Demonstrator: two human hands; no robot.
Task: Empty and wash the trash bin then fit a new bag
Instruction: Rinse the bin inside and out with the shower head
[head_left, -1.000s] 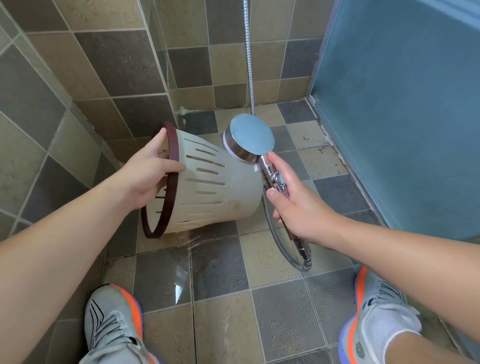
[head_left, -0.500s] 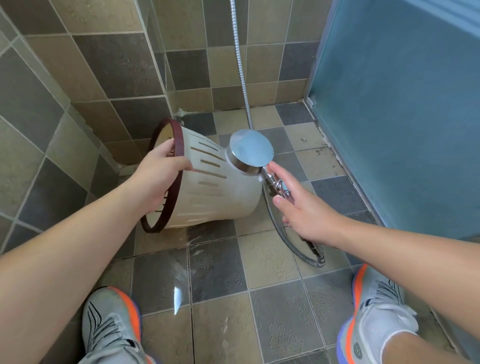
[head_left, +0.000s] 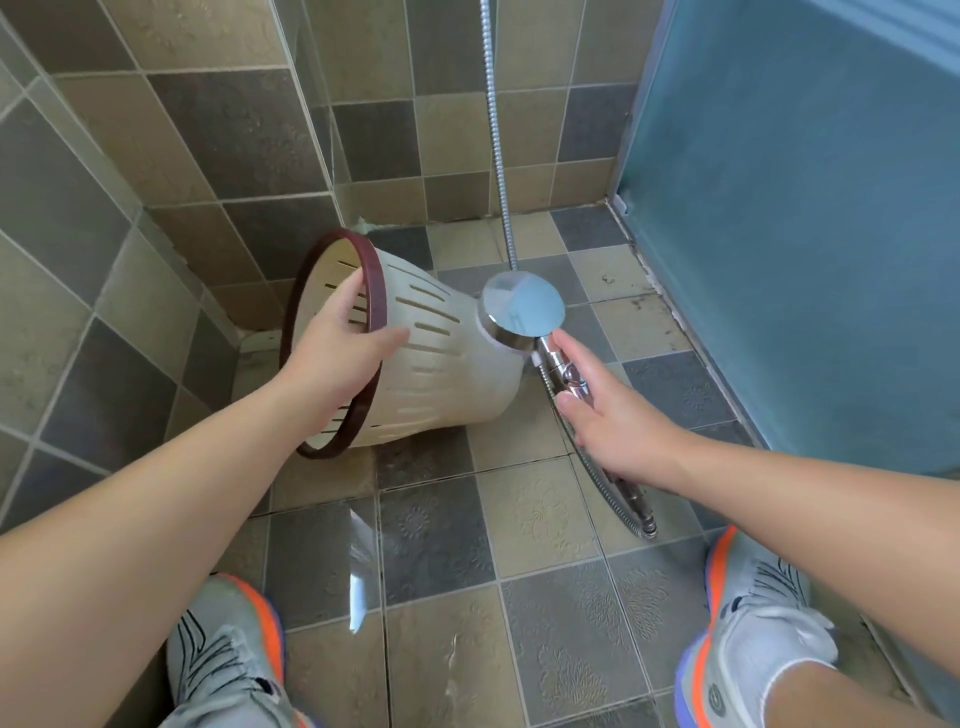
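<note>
A home bathroom's shower corner: brown and grey ceramic wall tiles, patterned wet floor tiles, a frosted blue glass partition, a chrome handheld shower head on a ribbed metal hose.

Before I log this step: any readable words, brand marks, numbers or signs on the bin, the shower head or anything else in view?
None can be read.
Trash bin: plain slotted wall and dark red rim, no label in view.
Shower head: bare chrome back, no brand visible.
Right shoe: a small round mark on its side, too small and blurred to read.
Left shoe: black line pattern only, no letters.
</note>
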